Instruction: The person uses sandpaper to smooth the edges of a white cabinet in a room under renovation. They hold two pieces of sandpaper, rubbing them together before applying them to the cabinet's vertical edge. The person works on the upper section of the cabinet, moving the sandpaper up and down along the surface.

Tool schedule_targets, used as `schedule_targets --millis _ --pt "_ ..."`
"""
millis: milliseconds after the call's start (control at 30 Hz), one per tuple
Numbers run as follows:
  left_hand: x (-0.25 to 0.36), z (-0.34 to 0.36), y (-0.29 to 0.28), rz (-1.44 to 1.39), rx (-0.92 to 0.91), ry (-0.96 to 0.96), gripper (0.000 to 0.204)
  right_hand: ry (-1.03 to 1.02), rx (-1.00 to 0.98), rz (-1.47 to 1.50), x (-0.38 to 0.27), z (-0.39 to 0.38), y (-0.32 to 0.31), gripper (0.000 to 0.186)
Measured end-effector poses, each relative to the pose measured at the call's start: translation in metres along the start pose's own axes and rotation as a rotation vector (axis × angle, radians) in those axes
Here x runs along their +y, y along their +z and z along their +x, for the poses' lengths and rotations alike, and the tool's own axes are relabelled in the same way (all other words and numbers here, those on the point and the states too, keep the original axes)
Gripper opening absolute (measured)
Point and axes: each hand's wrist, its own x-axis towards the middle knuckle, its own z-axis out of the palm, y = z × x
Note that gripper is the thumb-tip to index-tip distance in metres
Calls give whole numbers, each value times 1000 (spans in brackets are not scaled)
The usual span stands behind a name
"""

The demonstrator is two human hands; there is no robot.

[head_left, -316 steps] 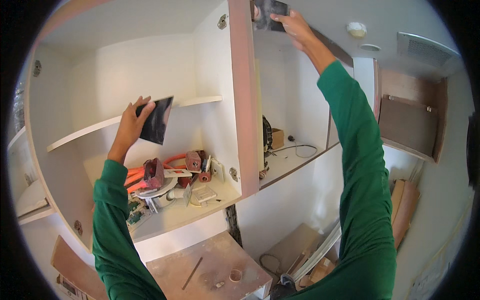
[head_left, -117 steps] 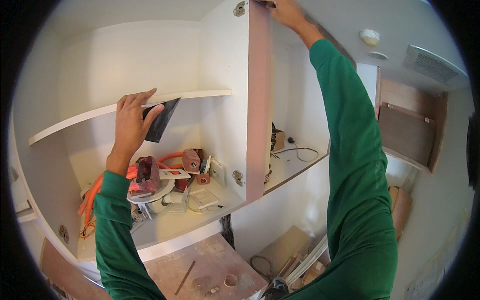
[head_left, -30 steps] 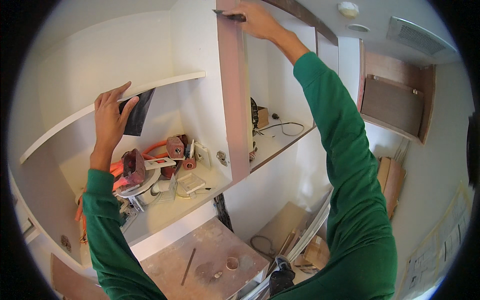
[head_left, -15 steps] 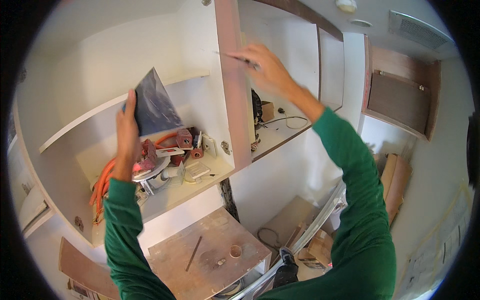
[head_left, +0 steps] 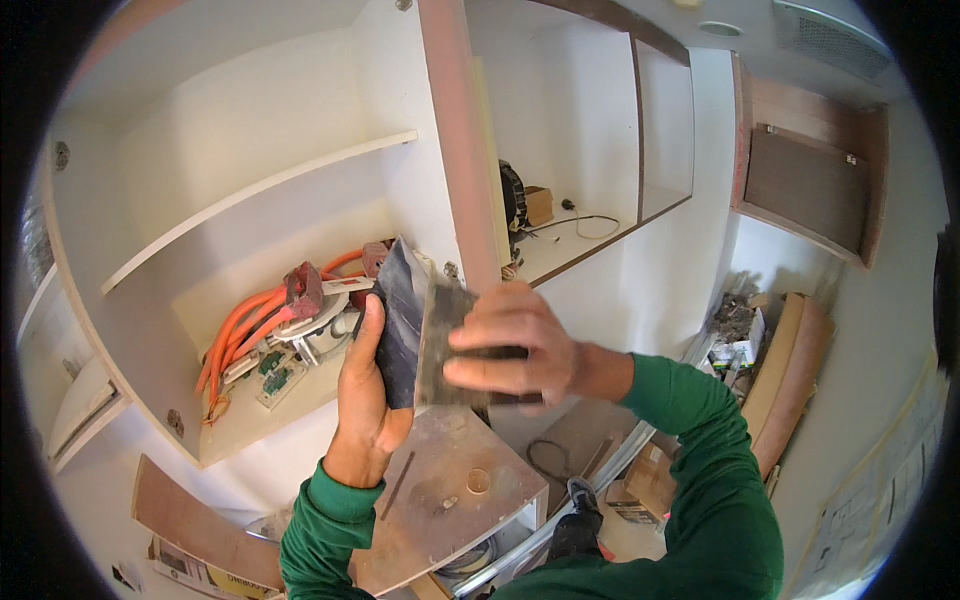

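Note:
My left hand (head_left: 362, 405) is closed on a dark grey flat plate (head_left: 402, 320) with pale streaks across it, held up in front of the cabinet. The thumb lies along the plate's near edge, and its grip behind is hidden. Close beside it, my right hand (head_left: 515, 345) grips a flat trowel (head_left: 442, 325) with a rectangular, smeared grey blade. The trowel's blade stands right against the plate's right edge. Whether they touch is hard to tell, as the right hand is blurred.
An open cabinet (head_left: 255, 215) holds orange hose (head_left: 240, 325) and tools on its bottom board. A pink upright (head_left: 455, 130) divides it from another compartment. Below stands a dusty low table (head_left: 440, 450) with a small round cup (head_left: 478, 481). Cardboard boxes (head_left: 645, 485) and long metal profiles (head_left: 620, 465) lie at right.
My right hand has come down from the pink upright to the plate, turning the trowel face-on. My left hand has brought the plate lower and to the right.

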Motion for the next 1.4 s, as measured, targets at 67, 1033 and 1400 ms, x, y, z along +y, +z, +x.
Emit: schedule_targets --millis 67,1033,1400 --pt "-1 -7 4 32 35 58 46 40 -29 -87 17 -7 -2 47" --pt "109 111 -98 2032 -72 1151 38 1213 350 1222 152 54 -89 32" --pt "196 199 -125 2267 95 1075 51 494 -60 -438 400 192 -167 32"
